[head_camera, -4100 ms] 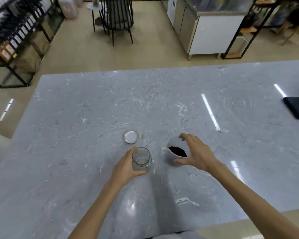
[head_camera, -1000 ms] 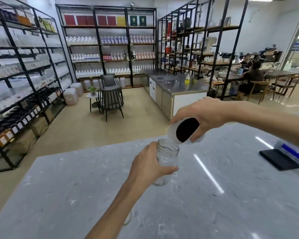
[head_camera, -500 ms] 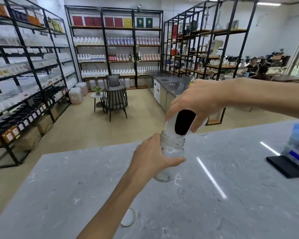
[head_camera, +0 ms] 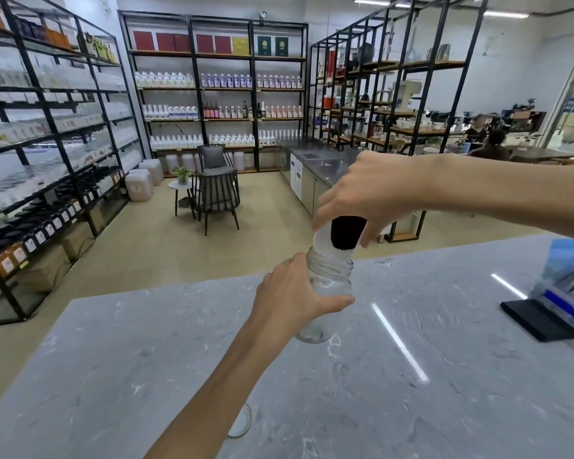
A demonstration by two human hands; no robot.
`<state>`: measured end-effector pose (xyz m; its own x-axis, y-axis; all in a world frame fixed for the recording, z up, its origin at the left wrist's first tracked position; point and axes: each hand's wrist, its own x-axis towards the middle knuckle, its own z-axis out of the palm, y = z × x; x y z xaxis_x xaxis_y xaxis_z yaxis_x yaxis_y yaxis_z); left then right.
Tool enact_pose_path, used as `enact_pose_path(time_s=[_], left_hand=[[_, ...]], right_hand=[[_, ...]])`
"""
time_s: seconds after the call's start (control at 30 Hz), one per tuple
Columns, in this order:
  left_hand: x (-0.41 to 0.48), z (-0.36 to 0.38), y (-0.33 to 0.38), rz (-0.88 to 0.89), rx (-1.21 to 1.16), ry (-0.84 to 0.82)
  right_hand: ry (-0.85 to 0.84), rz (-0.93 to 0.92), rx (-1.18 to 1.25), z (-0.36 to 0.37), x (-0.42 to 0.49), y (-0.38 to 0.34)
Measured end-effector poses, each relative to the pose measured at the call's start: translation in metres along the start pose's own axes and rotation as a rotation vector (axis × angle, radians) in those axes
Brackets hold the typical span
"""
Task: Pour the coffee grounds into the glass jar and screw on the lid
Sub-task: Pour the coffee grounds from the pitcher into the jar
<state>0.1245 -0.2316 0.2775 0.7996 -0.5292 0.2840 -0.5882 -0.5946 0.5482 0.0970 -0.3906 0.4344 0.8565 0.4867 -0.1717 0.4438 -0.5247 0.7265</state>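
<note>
My left hand (head_camera: 290,298) grips the clear glass jar (head_camera: 328,276), held up above the marble table (head_camera: 411,392) and tilted slightly. My right hand (head_camera: 368,193) holds a small white cup (head_camera: 322,241) of dark coffee grounds (head_camera: 345,232), tipped steeply so its rim touches the jar's threaded mouth. The grounds still sit in the cup; the jar looks empty. The jar's round lid (head_camera: 242,422) lies flat on the table near the front edge, partly hidden by my left forearm.
A black flat object (head_camera: 539,323) and a blue-and-white package (head_camera: 567,279) lie at the table's right side. Beyond the table are black shelving racks, a chair (head_camera: 216,190) and a steel counter (head_camera: 315,170). People sit far right at the back.
Both hands lifted the jar and the cup off the table. The cup tipped further and its rim came down onto the jar's mouth. The view rose from the tabletop to the room.
</note>
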Motion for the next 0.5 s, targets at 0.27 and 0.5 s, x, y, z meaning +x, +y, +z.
enact_pose_path(time_s=[0.27,0.5], left_hand=[[0.013,-0.004,0.006,0.008,0.073,0.024],[0.020,-0.004,0.008,0.007,0.120,0.027]], right_hand=[[-0.014,0.003,-0.093,-0.007,0.000,-0.001],[0.010,-0.043,-0.178,-0.010,0.000,0.002]])
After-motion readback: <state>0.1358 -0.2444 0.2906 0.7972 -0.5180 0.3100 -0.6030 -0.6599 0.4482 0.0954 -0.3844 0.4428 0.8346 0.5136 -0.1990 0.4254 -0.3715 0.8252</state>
